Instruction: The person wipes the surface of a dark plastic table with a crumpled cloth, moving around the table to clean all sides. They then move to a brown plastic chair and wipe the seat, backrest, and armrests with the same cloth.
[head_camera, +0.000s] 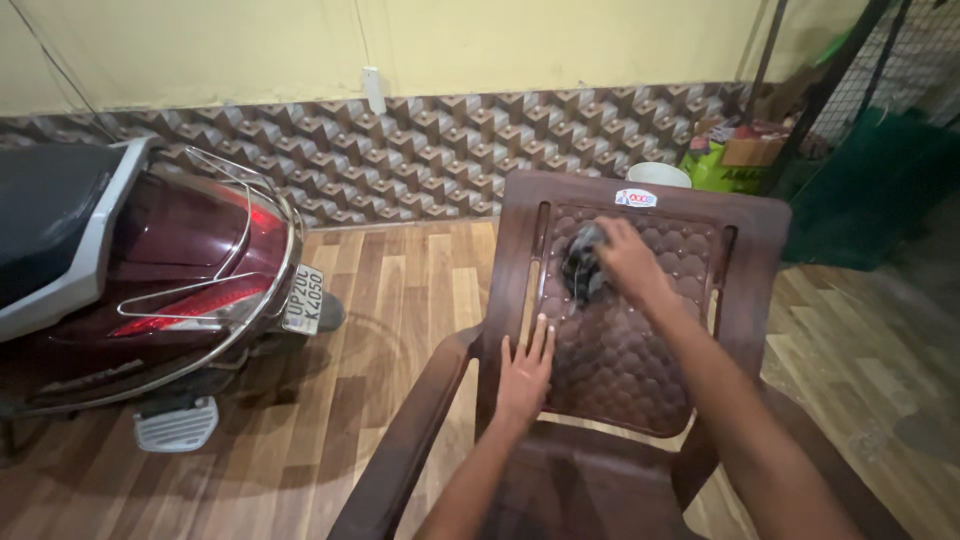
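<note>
Brown plastic chair (640, 300) fills my view, its quilted backrest under both hands: my left hand (524, 372) lies flat and open on the panel, my right hand (628, 258) is closed on a dark cloth (581, 266) pressed high on the back. Soft and light, I judge, best bunched. A green box (722, 165) by the wall holds cartons.

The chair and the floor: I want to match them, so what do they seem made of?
The chair looks like moulded brown plastic, semi-gloss, with a pressed quilted pattern on its backrest. The floor looks like wood-grain planks, perhaps laminate or printed tile; its sheen leaves that open.
</note>
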